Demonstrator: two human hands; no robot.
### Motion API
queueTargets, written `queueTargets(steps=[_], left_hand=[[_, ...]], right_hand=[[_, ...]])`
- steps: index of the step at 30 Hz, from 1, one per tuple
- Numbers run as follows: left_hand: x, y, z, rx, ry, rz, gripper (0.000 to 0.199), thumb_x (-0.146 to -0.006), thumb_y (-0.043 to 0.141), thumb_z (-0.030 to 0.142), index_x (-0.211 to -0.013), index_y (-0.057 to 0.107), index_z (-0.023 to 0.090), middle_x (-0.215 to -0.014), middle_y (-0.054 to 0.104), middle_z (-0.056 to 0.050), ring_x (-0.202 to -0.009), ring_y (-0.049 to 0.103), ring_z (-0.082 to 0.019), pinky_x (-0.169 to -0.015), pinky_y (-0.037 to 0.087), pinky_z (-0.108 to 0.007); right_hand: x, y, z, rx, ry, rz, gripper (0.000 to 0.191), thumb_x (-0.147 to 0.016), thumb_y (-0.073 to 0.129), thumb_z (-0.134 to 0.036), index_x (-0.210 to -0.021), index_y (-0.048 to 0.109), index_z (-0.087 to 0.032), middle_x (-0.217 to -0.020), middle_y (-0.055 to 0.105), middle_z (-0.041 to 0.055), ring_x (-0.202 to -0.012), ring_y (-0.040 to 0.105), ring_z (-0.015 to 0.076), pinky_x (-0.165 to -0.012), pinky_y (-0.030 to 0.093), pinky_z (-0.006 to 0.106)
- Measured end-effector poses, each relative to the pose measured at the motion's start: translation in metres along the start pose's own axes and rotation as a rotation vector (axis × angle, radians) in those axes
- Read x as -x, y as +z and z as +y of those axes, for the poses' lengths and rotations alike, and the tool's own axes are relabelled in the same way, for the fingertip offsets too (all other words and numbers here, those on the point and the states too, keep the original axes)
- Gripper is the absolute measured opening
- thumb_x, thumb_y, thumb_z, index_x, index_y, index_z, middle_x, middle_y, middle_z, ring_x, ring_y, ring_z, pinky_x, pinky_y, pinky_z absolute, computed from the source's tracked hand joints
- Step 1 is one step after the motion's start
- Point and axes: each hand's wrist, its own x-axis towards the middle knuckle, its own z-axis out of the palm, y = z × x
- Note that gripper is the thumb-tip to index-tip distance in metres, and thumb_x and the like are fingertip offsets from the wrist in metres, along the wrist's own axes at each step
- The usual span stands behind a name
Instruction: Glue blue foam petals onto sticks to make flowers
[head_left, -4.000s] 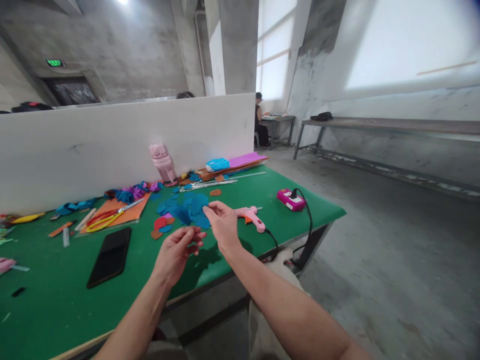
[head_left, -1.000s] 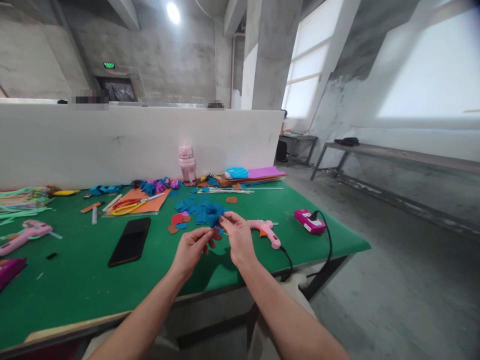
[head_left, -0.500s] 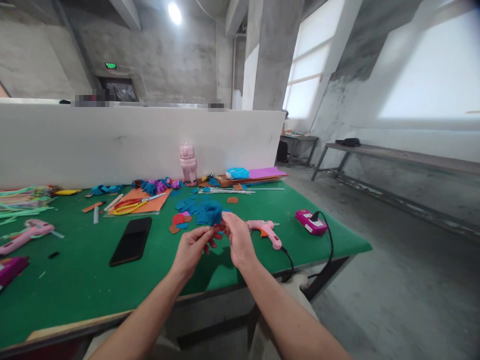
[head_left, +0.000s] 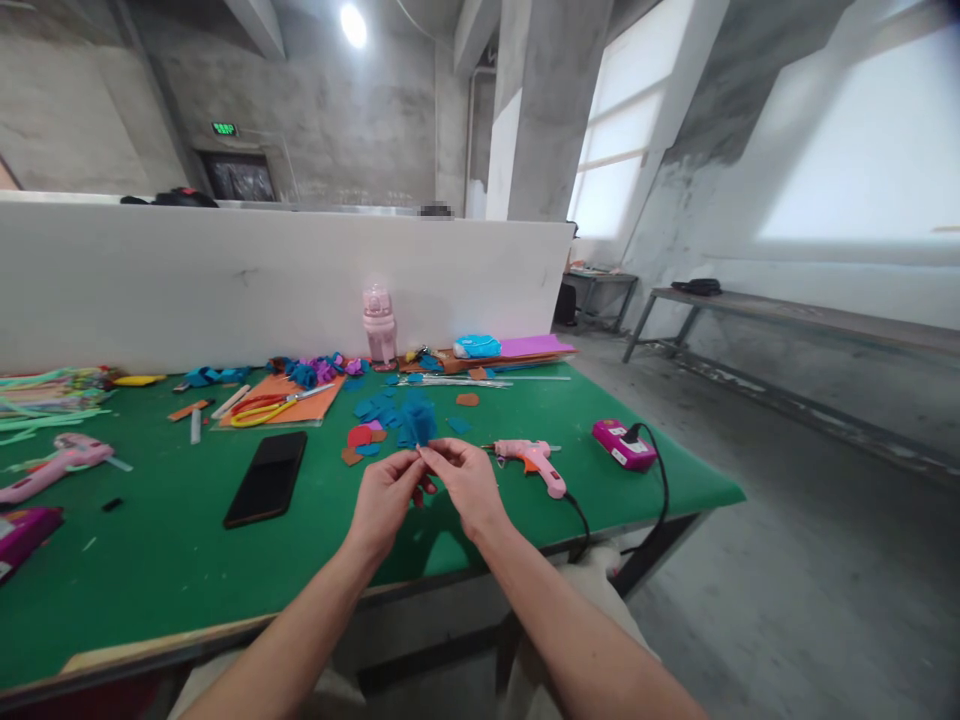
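Note:
A blue felt flower (head_left: 417,418) stands up from between my fingertips, above the green table. My left hand (head_left: 386,490) pinches its base from the left, and my right hand (head_left: 463,480) pinches the same spot from the right. The fingers of both hands hide what lies under the petals. Loose blue felt pieces (head_left: 375,408) lie just behind the flower, with a red felt piece (head_left: 359,436) and brown ones to the left of it. Close to my right hand a pink glue gun (head_left: 531,462) rests on its side.
A black phone (head_left: 266,478) lies left of my hands. Scissors (head_left: 266,410) rest on orange sheets (head_left: 315,398). A pink bottle (head_left: 379,328) stands by the white partition (head_left: 300,280). At right sits a magenta box (head_left: 624,444) with a black cable. Another glue gun (head_left: 64,460) lies far left.
The flower has tipped more upright and shifted slightly left. My right hand has moved left and down, so both sets of fingertips now meet at the flower's base.

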Motion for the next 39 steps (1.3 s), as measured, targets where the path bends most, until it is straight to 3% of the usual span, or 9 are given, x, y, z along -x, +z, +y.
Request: queueTargets(steps=[3, 6, 11, 14, 19, 27, 39], left_hand=[[-0.001, -0.003, 0.002, 0.036, -0.03, -0.046, 0.028, -0.069, 0.064, 0.037, -0.085, 0.069, 0.015, -0.063, 0.063, -0.003, -0.055, 0.054, -0.013, -0.045, 0.04, -0.021], [-0.004, -0.011, 0.006, 0.038, -0.049, -0.08, 0.029, -0.065, 0.068, 0.034, -0.088, 0.07, 0.015, -0.077, 0.068, -0.007, -0.069, 0.059, -0.017, -0.052, 0.042, -0.022], [-0.013, -0.024, 0.004, 0.174, -0.017, 0.077, 0.021, -0.067, 0.068, 0.031, -0.079, 0.07, 0.015, -0.079, 0.068, -0.007, -0.071, 0.058, -0.013, -0.057, 0.041, -0.02], [-0.017, -0.024, -0.001, 0.375, -0.069, 0.118, 0.022, -0.06, 0.073, 0.026, -0.078, 0.069, 0.015, -0.071, 0.067, -0.005, -0.066, 0.057, -0.011, -0.056, 0.04, -0.02], [-0.017, -0.02, -0.002, 0.556, -0.131, 0.084, 0.02, -0.057, 0.075, 0.021, -0.075, 0.069, 0.013, -0.069, 0.065, -0.004, -0.066, 0.058, -0.012, -0.061, 0.044, -0.022], [-0.015, -0.02, 0.005, 0.593, -0.143, 0.036, 0.024, -0.06, 0.074, 0.02, -0.081, 0.068, 0.011, -0.068, 0.066, -0.004, -0.06, 0.057, -0.009, -0.058, 0.045, -0.019], [-0.013, -0.015, 0.008, 0.622, -0.159, 0.092, 0.026, -0.055, 0.077, 0.018, -0.077, 0.065, 0.012, -0.064, 0.063, 0.0, -0.056, 0.057, -0.008, -0.055, 0.046, -0.018]], right_hand=[[-0.001, -0.002, 0.0, 0.009, 0.009, 0.006, 0.02, -0.065, 0.065, -0.034, -0.072, 0.062, -0.015, -0.062, 0.061, -0.0002, -0.051, 0.05, 0.01, -0.047, 0.04, 0.021], [-0.002, -0.006, -0.002, 0.05, -0.053, 0.039, 0.018, -0.066, 0.064, -0.033, -0.071, 0.062, -0.015, -0.066, 0.063, 0.0008, -0.061, 0.056, 0.0124, -0.058, 0.044, 0.023], [0.0, -0.006, -0.006, 0.039, -0.078, 0.023, 0.017, -0.067, 0.064, -0.032, -0.072, 0.062, -0.016, -0.07, 0.067, 0.0017, -0.07, 0.06, 0.0149, -0.072, 0.045, 0.027], [0.004, -0.002, -0.007, 0.048, -0.058, -0.017, 0.015, -0.067, 0.064, -0.031, -0.07, 0.063, -0.017, -0.068, 0.067, 0.0012, -0.068, 0.06, 0.0148, -0.072, 0.046, 0.028], [0.008, 0.002, -0.009, 0.061, -0.058, -0.053, 0.012, -0.067, 0.064, -0.029, -0.066, 0.062, -0.017, -0.064, 0.066, -0.0001, -0.066, 0.061, 0.0141, -0.07, 0.045, 0.027], [0.008, 0.003, -0.006, 0.029, -0.033, -0.058, 0.012, -0.066, 0.064, -0.029, -0.066, 0.062, -0.017, -0.061, 0.065, -0.0007, -0.061, 0.06, 0.0133, -0.069, 0.046, 0.027], [0.008, 0.003, -0.004, -0.003, -0.031, -0.06, 0.013, -0.067, 0.064, -0.029, -0.066, 0.062, -0.017, -0.062, 0.066, 0.0004, -0.062, 0.061, 0.0136, -0.069, 0.047, 0.028]])
